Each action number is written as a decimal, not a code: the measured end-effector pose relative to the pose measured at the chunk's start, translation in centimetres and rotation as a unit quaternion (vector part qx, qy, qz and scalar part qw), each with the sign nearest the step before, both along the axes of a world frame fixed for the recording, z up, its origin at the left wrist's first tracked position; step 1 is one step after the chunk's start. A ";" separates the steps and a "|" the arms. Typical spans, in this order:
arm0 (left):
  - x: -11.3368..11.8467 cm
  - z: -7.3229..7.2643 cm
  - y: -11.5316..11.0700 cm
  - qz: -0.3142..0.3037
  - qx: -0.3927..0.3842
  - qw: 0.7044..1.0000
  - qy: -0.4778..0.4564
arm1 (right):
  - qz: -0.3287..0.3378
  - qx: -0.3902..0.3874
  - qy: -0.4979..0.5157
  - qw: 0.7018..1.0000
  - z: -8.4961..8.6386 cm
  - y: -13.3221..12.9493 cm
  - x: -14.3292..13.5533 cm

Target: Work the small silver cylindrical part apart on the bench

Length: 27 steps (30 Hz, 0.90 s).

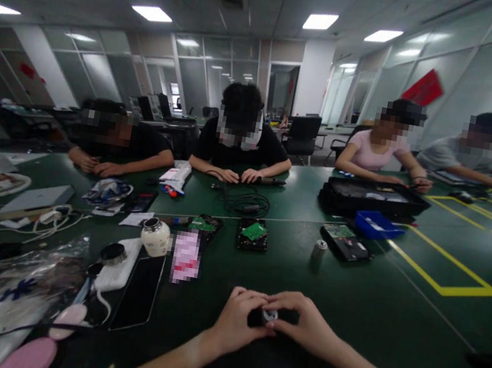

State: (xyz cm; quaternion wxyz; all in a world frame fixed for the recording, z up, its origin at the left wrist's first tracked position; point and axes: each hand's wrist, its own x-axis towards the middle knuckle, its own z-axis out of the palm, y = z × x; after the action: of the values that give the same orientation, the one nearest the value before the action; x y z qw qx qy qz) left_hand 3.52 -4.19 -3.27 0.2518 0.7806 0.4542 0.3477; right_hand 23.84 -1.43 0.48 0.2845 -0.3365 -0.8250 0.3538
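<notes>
My left hand and my right hand meet low in the middle of the view. Between their fingertips is a small silvery round metal piece, gripped from both sides; fingers cover part of it. A similar silver metal cylinder stands upright on the green table, beyond my right hand. To its right lies a hard drive with its board showing. Another hard drive, with a loose-looking green circuit board on top, lies farther off, ahead of my left hand.
On the left are a phone, a cream jar, a white power bank-like block and clear plastic wrap. A blue tray and black case stand at right. Several people sit across the table.
</notes>
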 end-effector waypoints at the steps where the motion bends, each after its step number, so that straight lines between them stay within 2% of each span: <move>1: 0.2 0.3 -0.7 -0.002 0.004 1.000 0.004 | 0.002 -0.002 0.013 1.000 0.3 -0.7 0.2; 7: 1.4 1.6 -6.7 -0.013 0.006 1.000 0.019 | 0.019 -0.005 0.045 0.999 1.1 -6.2 1.8; 13: 1.9 0.5 -11.7 0.003 -0.019 1.000 0.019 | 0.030 -0.028 0.043 0.998 0.1 -10.6 2.1; 18: 2.2 -0.5 -13.2 0.020 -0.009 1.000 0.023 | 0.071 0.021 0.050 0.996 -1.0 -12.0 2.3; 27: 2.3 -0.3 -13.6 0.025 0.025 0.998 0.048 | 0.069 0.056 0.106 0.990 -1.4 -12.5 2.0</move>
State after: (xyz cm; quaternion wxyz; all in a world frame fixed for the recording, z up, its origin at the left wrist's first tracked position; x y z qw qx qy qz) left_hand 5.84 -17.77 -3.57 0.2013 0.7909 0.4762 0.3273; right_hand 25.81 -13.89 -0.95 0.3642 -0.2230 -0.8297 0.3593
